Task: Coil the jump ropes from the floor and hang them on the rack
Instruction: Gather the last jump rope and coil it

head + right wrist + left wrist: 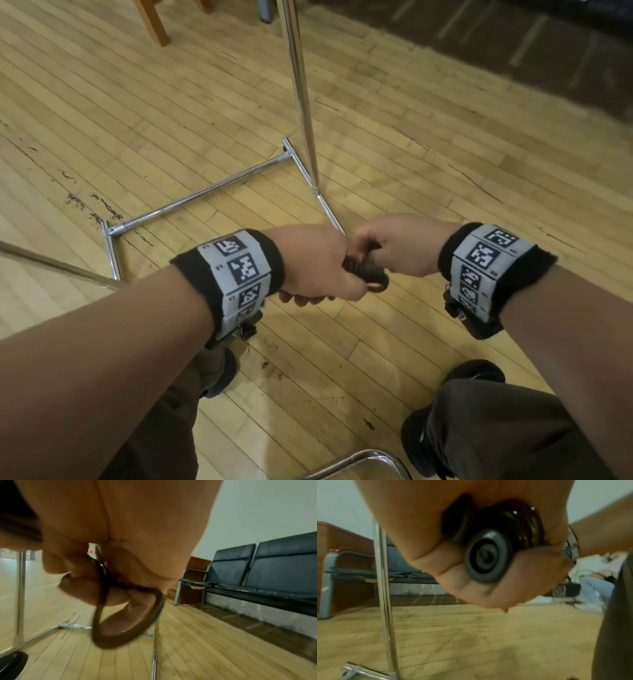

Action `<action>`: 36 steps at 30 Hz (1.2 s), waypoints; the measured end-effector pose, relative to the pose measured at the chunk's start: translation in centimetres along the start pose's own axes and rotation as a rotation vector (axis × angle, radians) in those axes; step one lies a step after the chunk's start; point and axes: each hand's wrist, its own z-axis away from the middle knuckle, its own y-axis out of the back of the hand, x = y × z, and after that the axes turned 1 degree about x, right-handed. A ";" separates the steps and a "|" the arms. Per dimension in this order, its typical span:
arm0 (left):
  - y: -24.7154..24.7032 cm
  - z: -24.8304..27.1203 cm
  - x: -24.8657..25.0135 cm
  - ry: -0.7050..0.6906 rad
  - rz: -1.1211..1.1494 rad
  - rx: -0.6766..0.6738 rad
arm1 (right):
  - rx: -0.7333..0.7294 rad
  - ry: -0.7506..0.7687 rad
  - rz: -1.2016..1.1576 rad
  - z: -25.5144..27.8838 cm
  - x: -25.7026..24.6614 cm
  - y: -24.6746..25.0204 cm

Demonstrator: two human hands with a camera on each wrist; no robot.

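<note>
Jump rope (364,272): black, wound into a tight bundle, held in the air between both hands, in front of the rack's upright pole and above the wooden floor (178,113). In the left wrist view the round grey end of a handle (488,555) faces the camera, with glossy black turns of cord stacked behind it.

Left hand (313,262): fingers curled around the bundle and handle, gripping it.

Right hand (399,248): touching the left hand, fingers bent and pinching a loop of the cord (126,616); in the right wrist view the loop hangs below the fingers (80,588).

Rack (301,102): chrome tube, upright pole rising from a floor frame of crossbars; the hands are just in front of its base.

Wristbands (239,274): black with grey coded panels, one on each wrist.

Bench seating (267,566): dark padded seats on a metal frame, beyond the rack, against the wall.

Shoes (476,371): dark, on the floor beneath the hands.
</note>
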 end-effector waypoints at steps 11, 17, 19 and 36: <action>1.1 -0.7 -2.7 0.166 0.343 0.318 | 0.399 0.083 -0.145 0.9 -3.5 0.7; 2.4 0.0 -3.8 0.040 0.849 0.265 | 0.437 0.151 -0.656 1.3 -2.6 0.2; 3.0 0.6 -4.0 -0.016 0.991 0.192 | 0.421 0.167 -0.792 1.5 -2.1 0.3; 2.4 1.5 -2.4 -0.091 1.131 0.315 | 0.295 0.193 -0.942 0.0 0.2 1.0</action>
